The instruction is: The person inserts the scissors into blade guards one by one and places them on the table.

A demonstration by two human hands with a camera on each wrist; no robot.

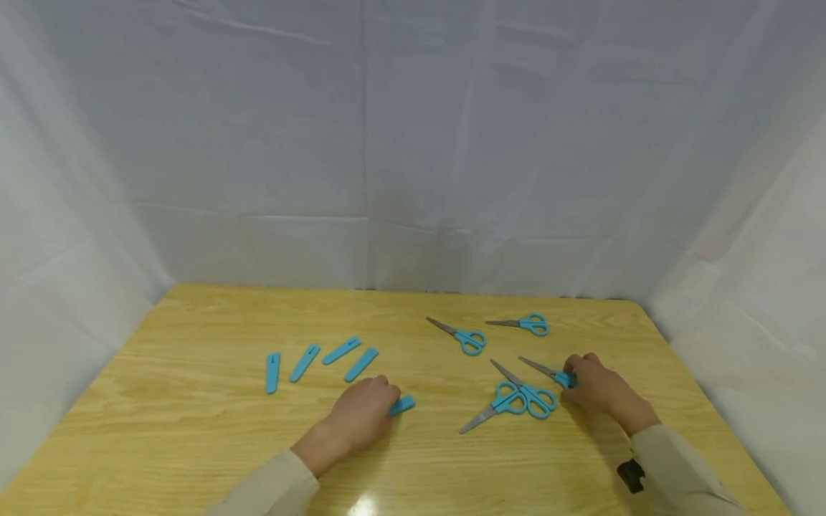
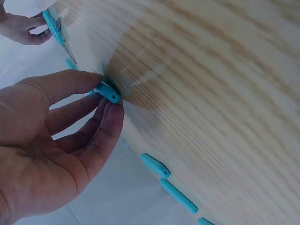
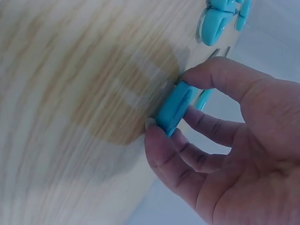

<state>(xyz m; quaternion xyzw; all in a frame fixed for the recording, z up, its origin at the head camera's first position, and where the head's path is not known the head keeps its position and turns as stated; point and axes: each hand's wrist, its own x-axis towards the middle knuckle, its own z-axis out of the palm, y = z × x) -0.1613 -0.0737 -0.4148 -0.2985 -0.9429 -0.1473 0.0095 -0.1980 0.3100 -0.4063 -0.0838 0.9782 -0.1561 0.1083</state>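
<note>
My left hand (image 1: 364,412) pinches a blue scissor blade cover (image 2: 108,92) between thumb and fingers, low over the wooden table; in the head view the cover's end sticks out to the right of the fingers. On the right side, my right hand (image 1: 600,387) grips a pair of scissors (image 3: 172,110) by its blue handle loops, thumb on one edge and fingertips on the other. Its blades point left and away from me, without a cover. Just left of this hand, two more scissors (image 1: 510,401) lie with their handles overlapping.
Several blue covers (image 1: 304,363) lie spread on the table (image 1: 213,437) left of centre. Farther back, scissors (image 1: 470,342) and another pair (image 1: 533,325) lie with bare blades. A pale sheet (image 1: 361,143) hangs behind the table and along both sides.
</note>
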